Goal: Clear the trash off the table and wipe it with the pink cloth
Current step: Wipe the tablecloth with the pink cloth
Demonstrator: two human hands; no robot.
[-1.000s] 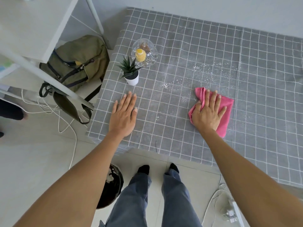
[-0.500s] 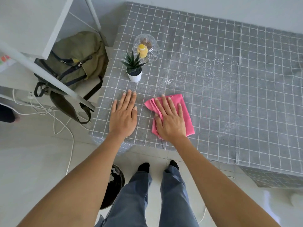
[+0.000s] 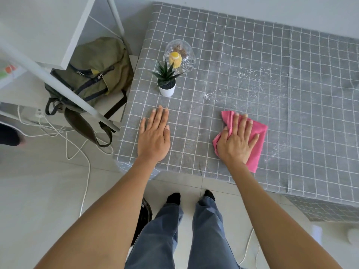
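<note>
The right hand (image 3: 236, 141) presses flat, fingers spread, on the crumpled pink cloth (image 3: 257, 140) near the front edge of the grey grid-patterned table (image 3: 242, 61), while the left hand (image 3: 154, 135) rests open and flat on the bare tablecloth. White powdery specks (image 3: 250, 74) lie farther back, so good wiping likely means even palm pressure and overlapping strokes reaching them.

plant: I see a small spiky one in a white pot (image 3: 166, 88), upright on the checked cover.
bottle: I see it clear, yellow-capped (image 3: 178, 57), just behind the plant.
backpack: I see it olive green (image 3: 93, 74), beside the table's left edge, under a white shelf frame (image 3: 58, 80).
cables: I see white ones (image 3: 77, 144) trailing over the floor.
bin: I see a dark one (image 3: 144, 216) by the jeans.
</note>
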